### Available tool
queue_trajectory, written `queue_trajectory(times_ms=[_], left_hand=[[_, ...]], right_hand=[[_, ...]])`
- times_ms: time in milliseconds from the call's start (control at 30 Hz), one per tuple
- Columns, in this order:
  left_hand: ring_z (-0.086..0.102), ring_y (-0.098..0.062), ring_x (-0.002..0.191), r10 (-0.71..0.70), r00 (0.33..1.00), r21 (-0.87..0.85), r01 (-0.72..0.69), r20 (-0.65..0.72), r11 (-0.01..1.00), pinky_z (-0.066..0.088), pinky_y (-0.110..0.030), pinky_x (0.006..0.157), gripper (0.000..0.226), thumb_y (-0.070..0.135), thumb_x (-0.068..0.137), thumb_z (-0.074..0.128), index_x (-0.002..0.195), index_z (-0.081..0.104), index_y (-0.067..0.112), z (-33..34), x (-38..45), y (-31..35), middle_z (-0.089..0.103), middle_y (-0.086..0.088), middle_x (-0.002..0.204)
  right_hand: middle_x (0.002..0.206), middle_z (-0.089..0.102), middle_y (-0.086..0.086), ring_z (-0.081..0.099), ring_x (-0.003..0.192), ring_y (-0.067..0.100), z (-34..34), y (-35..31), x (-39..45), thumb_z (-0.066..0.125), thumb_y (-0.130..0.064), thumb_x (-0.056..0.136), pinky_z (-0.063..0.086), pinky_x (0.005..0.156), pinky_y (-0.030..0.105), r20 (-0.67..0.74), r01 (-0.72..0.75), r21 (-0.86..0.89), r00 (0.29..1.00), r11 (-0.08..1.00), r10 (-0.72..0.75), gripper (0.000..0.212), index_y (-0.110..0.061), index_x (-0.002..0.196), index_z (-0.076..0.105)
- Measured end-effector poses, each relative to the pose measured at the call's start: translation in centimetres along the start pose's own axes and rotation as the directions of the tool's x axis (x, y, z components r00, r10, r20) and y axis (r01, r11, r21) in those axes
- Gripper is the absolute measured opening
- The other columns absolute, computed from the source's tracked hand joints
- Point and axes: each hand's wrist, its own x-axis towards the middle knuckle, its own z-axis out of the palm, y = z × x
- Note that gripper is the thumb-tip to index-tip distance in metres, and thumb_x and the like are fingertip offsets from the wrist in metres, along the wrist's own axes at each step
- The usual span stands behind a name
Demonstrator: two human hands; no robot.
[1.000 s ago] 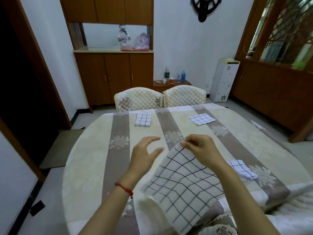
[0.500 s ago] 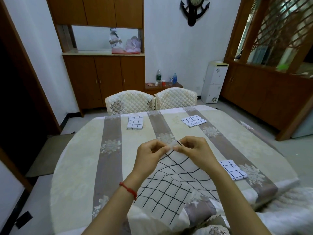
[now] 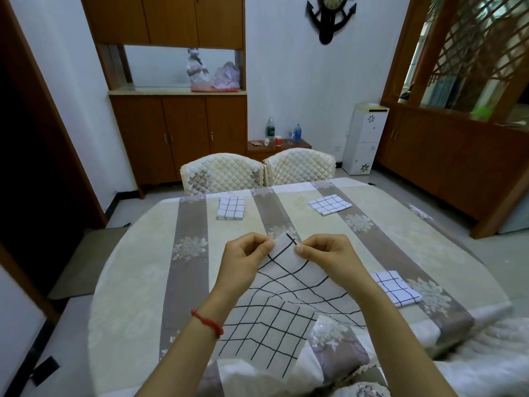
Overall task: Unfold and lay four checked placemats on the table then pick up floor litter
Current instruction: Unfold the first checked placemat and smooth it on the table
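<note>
A white placemat with black checks [image 3: 289,285], partly unfolded, is lifted over the near part of the table [image 3: 137,253]. My left hand [image 3: 243,262] and my right hand [image 3: 326,259] pinch its top corner between thumbs and fingers, close together. Its lower part drapes down to the table's near edge. Three other checked placemats lie folded on the tablecloth: one at the far left [image 3: 230,207], one at the far right [image 3: 329,204], one at the near right [image 3: 395,287].
Two quilted chairs [image 3: 257,170] stand at the table's far side. Wooden cabinets [image 3: 177,133] line the back wall, with a low stand holding bottles [image 3: 279,143]. A doormat [image 3: 86,259] lies on the floor at left, a dark scrap [image 3: 45,369] at bottom left.
My left hand has closed onto the placemat's top corner beside my right hand. The two hands have since drawn slightly apart, and the mat has opened further.
</note>
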Motion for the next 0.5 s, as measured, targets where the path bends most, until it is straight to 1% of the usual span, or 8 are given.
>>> queue_trajectory(times_ms=[100,167,267,367,433,500], left_hand=[[0.057,0.006,0.057,0.002,1.000,-0.012,-0.002,0.000,1.000,0.046,-0.007,0.059,0.021,0.004,0.083,0.061,0.066,0.064,0.016,-0.09,-0.08,-0.07,0.064,0.013,0.056],[0.057,0.005,0.059,0.006,1.000,-0.014,-0.006,-0.008,1.000,0.046,-0.007,0.060,0.020,0.004,0.083,0.061,0.066,0.064,0.016,-0.09,-0.12,-0.09,0.064,0.013,0.058],[0.059,0.004,0.061,0.012,1.000,-0.018,-0.013,-0.011,1.000,0.047,-0.008,0.062,0.017,0.007,0.081,0.064,0.068,0.066,0.018,0.03,-0.33,0.11,0.065,0.010,0.062],[0.062,0.002,0.068,0.011,1.000,-0.030,-0.012,-0.029,0.999,0.051,-0.011,0.066,0.014,0.012,0.078,0.068,0.071,0.067,0.024,0.26,-0.44,0.37,0.067,0.009,0.069],[0.062,0.003,0.071,0.026,0.999,-0.005,-0.026,-0.044,1.000,0.051,-0.011,0.067,0.016,0.014,0.077,0.069,0.077,0.067,0.030,0.37,-0.44,0.52,0.068,0.009,0.076],[0.061,0.005,0.072,0.054,0.997,0.031,-0.052,-0.047,0.998,0.049,-0.008,0.066,0.021,0.013,0.077,0.069,0.082,0.066,0.033,0.41,-0.45,0.67,0.066,0.009,0.080]], right_hand=[[0.050,0.065,-0.013,0.058,0.052,-0.005,0.28,-0.08,-0.06,0.069,-0.002,0.076,0.045,0.055,0.006,-0.006,0.008,0.028,1.000,1.000,-0.008,0.017,-0.012,0.063,0.066],[0.049,0.065,-0.012,0.058,0.051,-0.005,0.45,-0.14,-0.09,0.070,-0.001,0.075,0.044,0.055,0.006,-0.014,0.014,0.040,1.000,0.999,-0.014,0.016,-0.011,0.063,0.066],[0.049,0.065,-0.011,0.058,0.051,-0.003,0.70,-0.08,-0.14,0.071,-0.003,0.075,0.045,0.055,0.008,-0.022,0.020,0.031,1.000,0.999,-0.020,0.016,-0.011,0.062,0.066],[0.050,0.065,-0.010,0.058,0.051,-0.001,0.86,0.08,-0.22,0.072,-0.005,0.074,0.046,0.055,0.009,-0.032,0.023,0.031,0.999,0.999,-0.022,0.014,-0.011,0.063,0.066],[0.049,0.065,-0.010,0.057,0.050,-0.002,0.94,0.15,-0.29,0.072,-0.005,0.074,0.046,0.054,0.009,-0.040,0.024,0.043,0.999,0.999,-0.023,0.014,-0.010,0.063,0.065],[0.049,0.064,-0.010,0.056,0.049,-0.002,0.96,0.25,-0.37,0.072,-0.004,0.074,0.045,0.054,0.009,-0.045,0.029,0.046,0.999,0.999,-0.027,0.016,-0.011,0.062,0.064]])
